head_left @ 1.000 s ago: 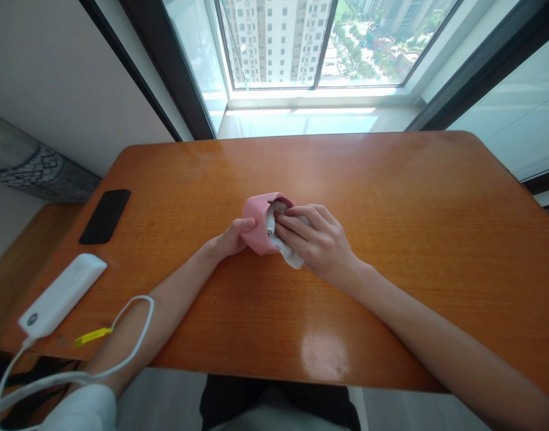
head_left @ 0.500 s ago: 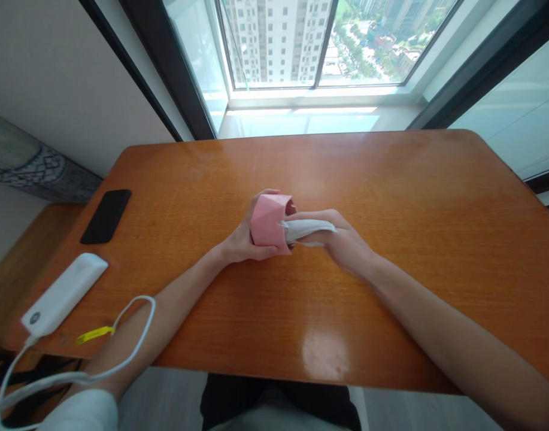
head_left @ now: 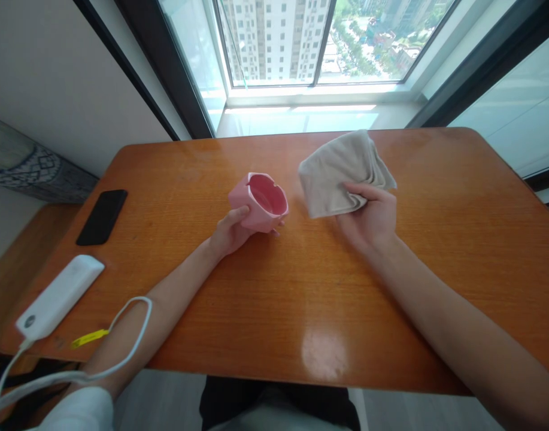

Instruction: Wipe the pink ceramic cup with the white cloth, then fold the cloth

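A pink faceted ashtray (head_left: pixel 258 203) with notches in its rim stands tilted on the wooden table (head_left: pixel 301 299), its hollow facing up and toward me. My left hand (head_left: pixel 229 233) grips its near side, with the thumb on the outer wall and fingertips showing past its right side. My right hand (head_left: pixel 368 218) is raised a little to the right of it, shut on a folded beige cloth (head_left: pixel 337 173). The cloth is apart from the ashtray.
A black phone (head_left: pixel 102 217) and a white power bank (head_left: pixel 58 296) with a white cable (head_left: pixel 121 335) lie at the table's left. A yellow tag (head_left: pixel 89 339) lies near the front edge. A large window (head_left: pixel 274 42) stands beyond the far edge.
The cloth has come out of the ashtray and moved up and right in my right hand, now spread wider. The ashtray has turned, its hollow now facing up.
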{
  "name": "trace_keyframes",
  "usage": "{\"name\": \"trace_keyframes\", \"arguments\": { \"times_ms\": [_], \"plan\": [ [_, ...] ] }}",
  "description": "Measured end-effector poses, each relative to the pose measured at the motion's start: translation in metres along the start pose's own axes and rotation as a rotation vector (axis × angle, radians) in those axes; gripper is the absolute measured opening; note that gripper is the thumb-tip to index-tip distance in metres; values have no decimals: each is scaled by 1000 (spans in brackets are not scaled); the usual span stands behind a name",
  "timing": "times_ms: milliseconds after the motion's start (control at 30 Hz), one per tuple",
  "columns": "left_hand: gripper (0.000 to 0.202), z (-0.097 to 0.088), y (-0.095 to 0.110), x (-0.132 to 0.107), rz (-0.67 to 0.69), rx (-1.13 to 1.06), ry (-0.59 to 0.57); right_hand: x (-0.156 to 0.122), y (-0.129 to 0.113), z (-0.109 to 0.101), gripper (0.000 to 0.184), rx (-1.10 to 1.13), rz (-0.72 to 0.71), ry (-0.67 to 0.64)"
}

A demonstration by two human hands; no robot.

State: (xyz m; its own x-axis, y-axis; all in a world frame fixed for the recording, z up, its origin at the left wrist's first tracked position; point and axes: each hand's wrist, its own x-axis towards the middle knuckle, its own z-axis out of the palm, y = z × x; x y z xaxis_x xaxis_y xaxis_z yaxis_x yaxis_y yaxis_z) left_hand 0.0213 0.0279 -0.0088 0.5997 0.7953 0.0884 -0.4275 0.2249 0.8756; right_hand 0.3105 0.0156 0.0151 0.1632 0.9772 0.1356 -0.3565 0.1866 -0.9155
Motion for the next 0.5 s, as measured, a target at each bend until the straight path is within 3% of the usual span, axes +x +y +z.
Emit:
{"name": "trace_keyframes", "arguments": {
  "times_ms": [100,233,300,367,433,500],
  "plan": [
    [83,7,6,1,-6,7,32,1,21,-6,14,-36,-91,121],
    [87,3,1,0,25,45,32,-23,37,9,26,-164,-193,194],
    [90,-1,-2,0,-60,75,-30,-38,34,20,32,-324,-280,60],
    [90,-3,-3,-1,-109,135,-87,-51,26,30,41,-505,-421,-178],
    [89,-2,-1,-2,-67,217,-134,-61,19,38,54,-653,-584,-390],
    [82,1,1,-3,-15,296,-178,-66,15,41,66,-764,-716,-488]
  ]
}}
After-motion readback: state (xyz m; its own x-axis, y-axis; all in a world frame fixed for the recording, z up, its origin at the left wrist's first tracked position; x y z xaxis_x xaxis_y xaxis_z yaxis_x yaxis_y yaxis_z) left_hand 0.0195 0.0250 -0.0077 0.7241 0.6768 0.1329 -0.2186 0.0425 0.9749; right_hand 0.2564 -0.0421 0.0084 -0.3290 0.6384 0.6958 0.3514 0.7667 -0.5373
